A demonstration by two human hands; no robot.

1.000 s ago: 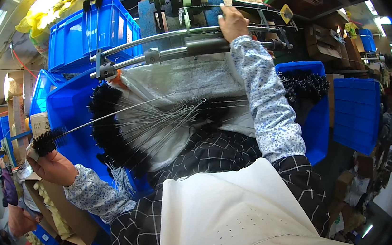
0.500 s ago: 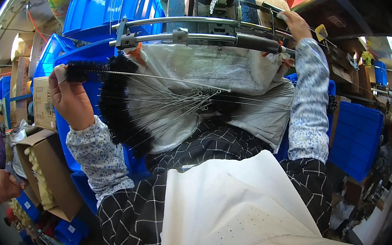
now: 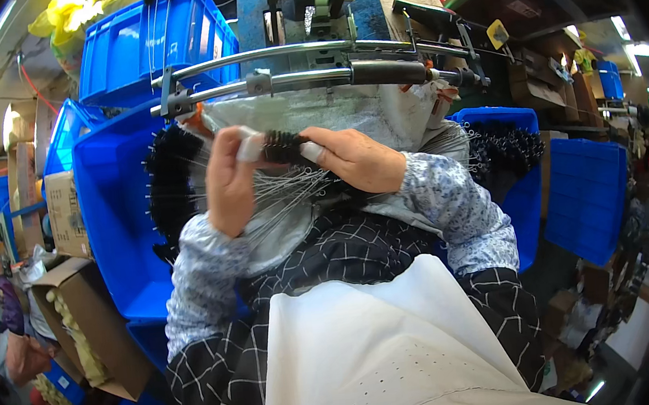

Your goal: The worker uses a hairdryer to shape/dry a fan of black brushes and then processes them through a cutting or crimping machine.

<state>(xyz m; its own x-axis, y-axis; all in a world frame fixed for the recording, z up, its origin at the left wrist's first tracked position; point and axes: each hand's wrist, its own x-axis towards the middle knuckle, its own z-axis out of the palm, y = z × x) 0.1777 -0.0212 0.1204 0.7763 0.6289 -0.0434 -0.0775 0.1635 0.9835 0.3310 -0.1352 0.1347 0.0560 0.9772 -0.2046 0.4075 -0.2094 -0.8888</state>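
Between my two hands, just in front of the machine's rods, a black-bristled twisted-wire brush (image 3: 285, 148) is held crosswise. My left hand (image 3: 229, 187) pinches its left end, and my right hand (image 3: 361, 157) grips its right end. White wrapping covers fingertips on both hands. Beneath them, many similar brushes lie on a pale cloth over my lap. Their black bristle heads (image 3: 168, 167) fan out at the left and their thin wire stems (image 3: 284, 195) run toward the middle. How the held brush's stem runs is hidden by my hands.
Ahead stands a machine with horizontal metal rods (image 3: 304, 80). A large blue bin (image 3: 124, 239) is at my left; another blue bin (image 3: 527, 213) with black brushes (image 3: 512, 147) is at my right. Cardboard boxes (image 3: 109, 336) stand at the left. Another person's arm (image 3: 26, 356) shows at far left.
My left hand has moved right and inward with the brush. My right hand has left the machine's right side and come down to grip the brush too. The view has shifted slightly.
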